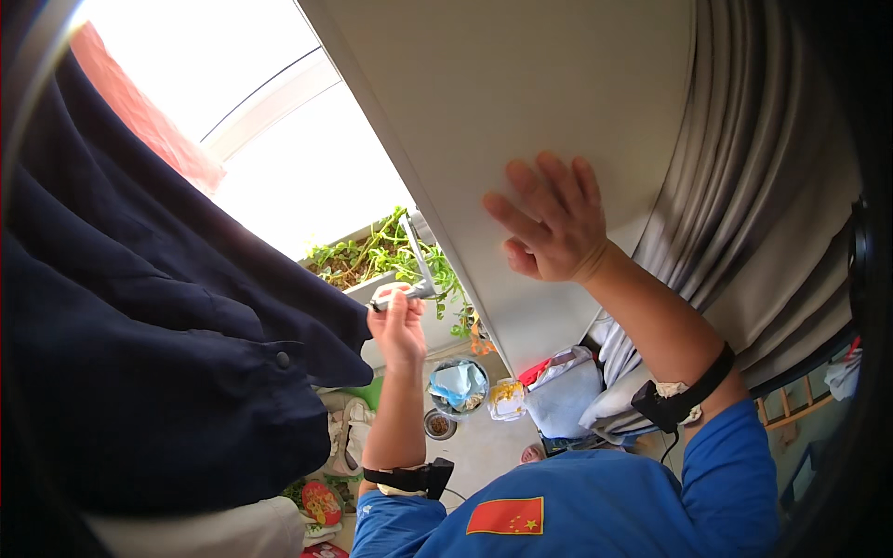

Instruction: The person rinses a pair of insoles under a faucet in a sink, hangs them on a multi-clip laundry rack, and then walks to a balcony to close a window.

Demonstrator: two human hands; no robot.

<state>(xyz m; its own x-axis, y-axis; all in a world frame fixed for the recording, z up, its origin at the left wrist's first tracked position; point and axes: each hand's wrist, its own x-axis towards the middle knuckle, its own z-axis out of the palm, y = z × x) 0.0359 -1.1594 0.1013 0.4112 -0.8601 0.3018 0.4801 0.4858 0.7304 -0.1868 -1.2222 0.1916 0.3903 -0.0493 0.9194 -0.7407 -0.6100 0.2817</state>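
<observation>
My left hand [399, 328] is raised and closed around the grip of a grey crank handle [421, 289]. The crank's thin metal arm [417, 244] runs from the grip up past the potted plants. My right hand [561, 220] holds nothing; its fingers are spread over a pale flat wall panel [544, 91]. Whether the fingertips touch the panel cannot be told. To the left of my left hand hangs a dark navy garment [174, 335], its edge close to my fingers.
A planter of green trailing plants [363, 261] sits by the bright window [300, 160]. Grey curtains [725, 209] hang at the right. On the floor below are a lined trash bin [458, 386], a bowl of brown pellets [440, 424] and light-coloured shoes [349, 432].
</observation>
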